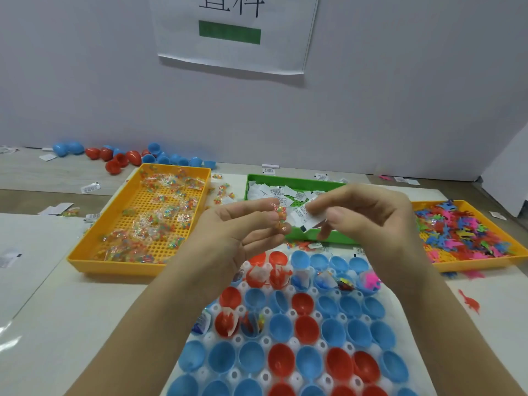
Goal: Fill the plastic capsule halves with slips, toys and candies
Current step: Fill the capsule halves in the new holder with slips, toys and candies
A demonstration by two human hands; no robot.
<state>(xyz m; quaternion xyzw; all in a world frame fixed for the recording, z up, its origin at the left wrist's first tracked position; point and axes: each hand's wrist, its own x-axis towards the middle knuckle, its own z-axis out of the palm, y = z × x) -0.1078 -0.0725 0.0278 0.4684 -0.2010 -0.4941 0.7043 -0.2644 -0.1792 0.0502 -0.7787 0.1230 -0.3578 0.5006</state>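
I'm looking down at a pale table (85,295) set against a white wall, where a white holder (288,342) keeps rows of blue and red capsule halves (281,364) mouth up; a few in its far rows already hold slips and toys. Above the holder's far edge my left hand (231,232) pinches a small candy packet (281,218), and my right hand (368,212) pinches a white slip (303,217) just beside it. Behind the holder sits the green slip tray (257,181), left of it the orange candy tray (114,261), right of it the orange toy tray (480,265).
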